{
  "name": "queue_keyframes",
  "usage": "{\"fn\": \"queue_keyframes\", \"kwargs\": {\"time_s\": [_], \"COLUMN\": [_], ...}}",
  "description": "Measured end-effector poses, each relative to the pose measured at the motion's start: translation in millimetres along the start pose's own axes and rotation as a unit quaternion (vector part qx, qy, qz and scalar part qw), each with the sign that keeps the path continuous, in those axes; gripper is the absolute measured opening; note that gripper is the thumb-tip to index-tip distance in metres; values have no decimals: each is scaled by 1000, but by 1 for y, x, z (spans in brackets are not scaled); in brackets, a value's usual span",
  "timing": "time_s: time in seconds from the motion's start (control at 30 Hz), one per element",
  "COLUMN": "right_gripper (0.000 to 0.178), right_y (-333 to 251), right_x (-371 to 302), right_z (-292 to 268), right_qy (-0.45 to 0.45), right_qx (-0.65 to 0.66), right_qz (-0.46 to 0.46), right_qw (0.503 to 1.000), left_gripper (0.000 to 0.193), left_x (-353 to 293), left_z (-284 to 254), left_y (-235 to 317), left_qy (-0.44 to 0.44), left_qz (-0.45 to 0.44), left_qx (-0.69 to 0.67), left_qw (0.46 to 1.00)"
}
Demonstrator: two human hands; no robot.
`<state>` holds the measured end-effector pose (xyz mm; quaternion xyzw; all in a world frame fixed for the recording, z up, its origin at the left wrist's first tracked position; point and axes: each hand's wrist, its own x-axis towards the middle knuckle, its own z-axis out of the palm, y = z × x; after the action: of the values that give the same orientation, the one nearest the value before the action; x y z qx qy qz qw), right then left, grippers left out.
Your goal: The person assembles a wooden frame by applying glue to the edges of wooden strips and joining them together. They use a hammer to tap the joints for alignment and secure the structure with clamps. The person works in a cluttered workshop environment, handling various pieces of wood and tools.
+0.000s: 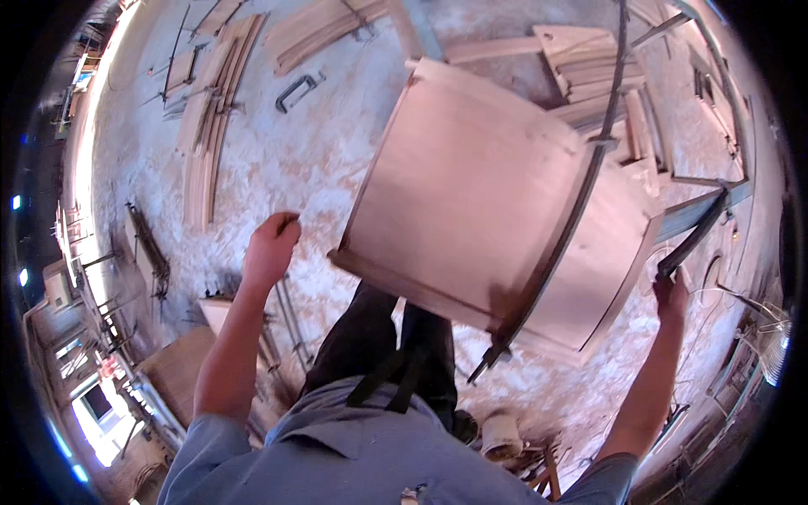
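Observation:
A large pale wooden panel assembly [463, 194] with edge strips stands in front of me at about waist height. Across its right part runs a long dark bar clamp [551, 261], its screw end jutting past the near edge. My right hand [671, 296], off the panel's right side, is closed around the lower end of a dark bar-shaped tool [697, 236]; its exact kind is unclear. Left of the panel and apart from it, my left hand [271, 248] hangs in the air with curled fingers. Its palm is hidden, so I cannot see whether anything is in it.
Stacked wooden strips [215, 118] lie on the floor at the far left, near a C-clamp [299, 91]. More boards [581, 63] are piled behind the panel. A blue-grey support beam [686, 217] shows at its right. A pale bucket [502, 433] stands near my feet.

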<state>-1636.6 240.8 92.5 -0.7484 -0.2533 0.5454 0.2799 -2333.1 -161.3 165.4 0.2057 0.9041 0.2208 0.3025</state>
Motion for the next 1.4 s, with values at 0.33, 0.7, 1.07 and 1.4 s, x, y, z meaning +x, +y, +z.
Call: {"fn": "queue_keyframes", "kwargs": {"time_s": [0.33, 0.7, 1.07, 1.4], "right_gripper": [35, 31, 31, 38], "right_y": [-32, -17, 38, 43], "right_x": [23, -186, -372, -361], "right_z": [37, 97, 278, 362], "right_qy": [11, 124, -74, -247], "right_qx": [-15, 11, 46, -286], "right_qz": [-39, -254, -323, -481], "right_qw": [999, 959, 942, 791], "left_gripper": [29, 27, 49, 15], "left_x": [-2, -34, -84, 41], "left_z": [0, -1, 81, 3], "left_y": [-11, 92, 272, 156], "left_qy": [-14, -100, -440, -321], "left_qz": [-24, 109, 472, 91], "left_qx": [-56, -157, -160, -367], "left_qw": [998, 976, 747, 869]}}
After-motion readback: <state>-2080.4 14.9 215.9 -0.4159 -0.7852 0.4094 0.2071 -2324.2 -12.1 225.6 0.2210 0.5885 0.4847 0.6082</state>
